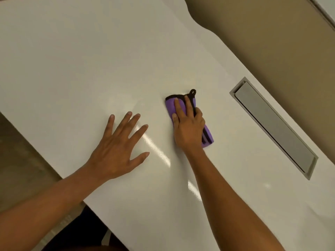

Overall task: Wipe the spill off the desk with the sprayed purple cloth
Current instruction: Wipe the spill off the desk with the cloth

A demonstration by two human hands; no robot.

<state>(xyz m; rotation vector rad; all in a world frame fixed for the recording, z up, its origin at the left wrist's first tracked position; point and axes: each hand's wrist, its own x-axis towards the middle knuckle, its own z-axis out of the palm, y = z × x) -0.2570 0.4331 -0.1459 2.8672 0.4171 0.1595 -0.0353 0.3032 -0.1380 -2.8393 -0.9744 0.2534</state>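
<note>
Presently on record: one white glossy bench [72,60], seen from above, bearing two bare hands and one cloth.

Right hand [188,127]: palm down, pressed flat on the purple cloth [208,136], fingers [178,107] stretched forward over it rather than closed round it. The hand pins the cloth to the bench.

Purple cloth: folded into a long narrow pad with a black edging and a small black hanging loop [192,92] at the end beyond the fingertips. Its near end shows from under the heel of the right hand, on the outer side.

Left hand [117,151]: empty, fingers spread wide, laid flat on the bench beside the right hand and apart from it, not touching the cloth.

Bench surface between the two hands: bright streaks of reflected light [155,151]; whether any of this is wet cannot be told.

Grey rectangular flap [273,124]: set flush into the bench, out past the right hand on its outer side, well apart from the cloth.

Beyond the curved edge of the bench ahead of the hands: brown floor [262,33].
</note>
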